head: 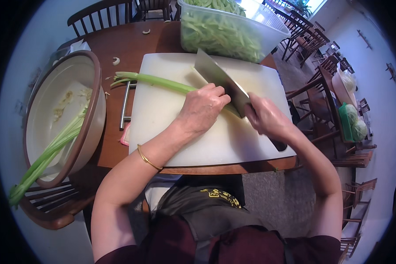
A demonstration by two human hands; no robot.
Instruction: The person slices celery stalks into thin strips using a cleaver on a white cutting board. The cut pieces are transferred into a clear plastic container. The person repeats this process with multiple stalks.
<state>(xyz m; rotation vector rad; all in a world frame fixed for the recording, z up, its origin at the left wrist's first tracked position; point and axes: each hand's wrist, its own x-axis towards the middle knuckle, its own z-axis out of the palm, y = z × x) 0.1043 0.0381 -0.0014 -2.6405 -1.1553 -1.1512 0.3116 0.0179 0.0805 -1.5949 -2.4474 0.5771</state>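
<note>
A celery stalk (158, 81) lies across the white cutting board (158, 138), its ragged end past the board's left edge. Over its right part my left hand (203, 107) is curled, holding it down, with the fingertips close beside the blade. My right hand (267, 115) grips a Chinese cleaver (221, 79) by its handle. The blade slants across the board, its lower corner by the stalk's right end. Just behind the board, a clear plastic tub (224, 36) is heaped with sliced celery. More celery stalks (52, 148) lean in a large brown-rimmed basin (97, 76) at left.
Metal handles (125, 105) stick out beside the board's left edge. White scraps (115, 60) lie on the wooden table (132, 43). A wooden chair (102, 16) stands behind it, another under the basin. At far right, a green basket (345, 122) holds cabbages (359, 130).
</note>
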